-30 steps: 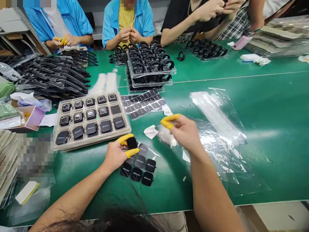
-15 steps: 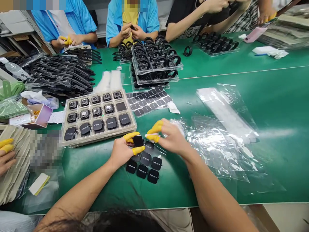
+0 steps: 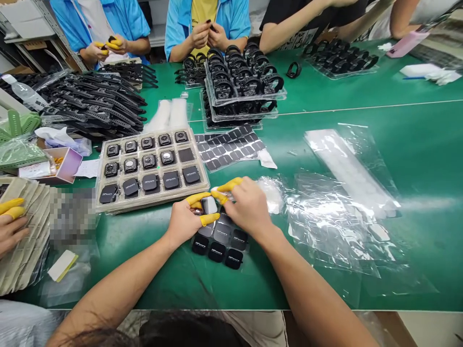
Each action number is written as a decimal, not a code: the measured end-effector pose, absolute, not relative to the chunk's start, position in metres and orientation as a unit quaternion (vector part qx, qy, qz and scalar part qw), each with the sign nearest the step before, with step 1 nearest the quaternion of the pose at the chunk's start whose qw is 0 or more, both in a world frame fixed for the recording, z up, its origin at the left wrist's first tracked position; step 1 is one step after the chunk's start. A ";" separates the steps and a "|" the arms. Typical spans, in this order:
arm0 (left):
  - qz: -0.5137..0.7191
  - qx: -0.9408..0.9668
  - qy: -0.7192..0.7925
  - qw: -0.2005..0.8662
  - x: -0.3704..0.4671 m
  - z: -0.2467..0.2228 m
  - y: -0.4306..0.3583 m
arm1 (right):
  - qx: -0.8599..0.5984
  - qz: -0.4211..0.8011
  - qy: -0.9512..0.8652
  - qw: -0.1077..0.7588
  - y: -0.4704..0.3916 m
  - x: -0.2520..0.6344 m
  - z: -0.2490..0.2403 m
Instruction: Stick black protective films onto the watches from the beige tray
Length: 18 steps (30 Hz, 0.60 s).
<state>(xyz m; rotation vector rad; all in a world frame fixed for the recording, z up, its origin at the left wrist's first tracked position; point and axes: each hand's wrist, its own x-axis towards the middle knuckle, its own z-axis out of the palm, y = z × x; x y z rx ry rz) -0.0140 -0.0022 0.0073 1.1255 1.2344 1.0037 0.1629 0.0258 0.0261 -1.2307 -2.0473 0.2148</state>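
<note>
My left hand (image 3: 183,220), with yellow finger cots on thumb and finger, grips a strapless smartwatch body (image 3: 209,206) by its edges, its glossy screen facing up. My right hand (image 3: 249,205) also wears yellow finger cots. Its fingertips are pinched together at the watch's upper right corner, with a small white bit at their tips that I cannot make out. Beneath both hands lies a clear sheet of black square stickers (image 3: 217,251) with white lettering. Left of them stands a plastic tray (image 3: 152,203) of watch bodies, the front row covered by black squares.
Stacked trays of strapped watches (image 3: 246,99) stand behind, with a heap of black watches (image 3: 97,106) at left. More sticker sheets (image 3: 231,149) lie beyond the tray. Clear plastic films (image 3: 325,217) spread at right. A co-worker's hand (image 3: 12,226) rests at the left edge; other people sit opposite.
My right hand has moved left and up to the watch's corner. The watch in my left hand has tilted, and its screen now reflects light. The view has shifted slightly.
</note>
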 end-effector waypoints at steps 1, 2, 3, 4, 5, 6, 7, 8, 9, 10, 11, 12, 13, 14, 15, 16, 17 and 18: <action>0.426 0.473 0.530 0.560 -0.014 0.007 -0.002 | -0.487 0.084 -0.785 0.374 0.025 0.163 0.027; 0.424 0.473 0.533 0.558 -0.014 0.007 -0.002 | -0.479 0.099 -0.783 0.384 0.025 0.163 0.027; 0.422 0.479 0.532 0.556 -0.014 0.007 -0.002 | -0.460 0.121 -0.790 0.387 0.024 0.163 0.028; 0.422 0.486 0.529 0.553 -0.014 0.007 -0.002 | -0.439 0.142 -0.800 0.384 0.024 0.163 0.028; 0.425 0.490 0.525 0.552 -0.014 0.007 -0.002 | -0.423 0.153 -0.811 0.373 0.023 0.163 0.028; 0.428 0.490 0.521 0.553 -0.014 0.007 -0.003 | -0.425 0.148 -0.817 0.361 0.023 0.163 0.028; 0.431 0.484 0.521 0.557 -0.014 0.008 -0.003 | -0.445 0.132 -0.812 0.354 0.024 0.163 0.028; 0.431 0.474 0.523 0.562 -0.014 0.008 -0.002 | -0.478 0.115 -0.795 0.356 0.024 0.164 0.027; 0.431 0.463 0.528 0.566 -0.014 0.009 -0.002 | -0.508 0.106 -0.773 0.365 0.025 0.164 0.027; 0.430 0.456 0.533 0.568 -0.014 0.009 -0.002 | -0.521 0.108 -0.759 0.377 0.024 0.163 0.027; 0.429 0.455 0.534 0.569 -0.014 0.009 -0.002 | -0.515 0.120 -0.756 0.385 0.024 0.162 0.026; 0.431 0.457 0.530 0.570 -0.014 0.009 -0.002 | -0.497 0.138 -0.763 0.388 0.023 0.160 0.026; 0.433 0.460 0.524 0.572 -0.014 0.009 -0.002 | -0.474 0.155 -0.777 0.383 0.023 0.159 0.025; 0.436 0.462 0.520 0.571 -0.014 0.009 -0.002 | -0.461 0.161 -0.789 0.372 0.023 0.158 0.024; 0.439 0.462 0.523 0.565 -0.014 0.009 -0.002 | -0.468 0.154 -0.794 0.355 0.024 0.160 0.024; 0.441 0.461 0.531 0.557 -0.014 0.009 -0.002 | -0.495 0.137 -0.790 0.335 0.026 0.163 0.023; 0.442 0.459 0.543 0.547 -0.014 0.008 -0.003 | -0.532 0.115 -0.778 0.314 0.029 0.170 0.023; 0.443 0.455 0.555 0.537 -0.013 0.008 -0.004 | -0.569 0.094 -0.761 0.298 0.033 0.177 0.024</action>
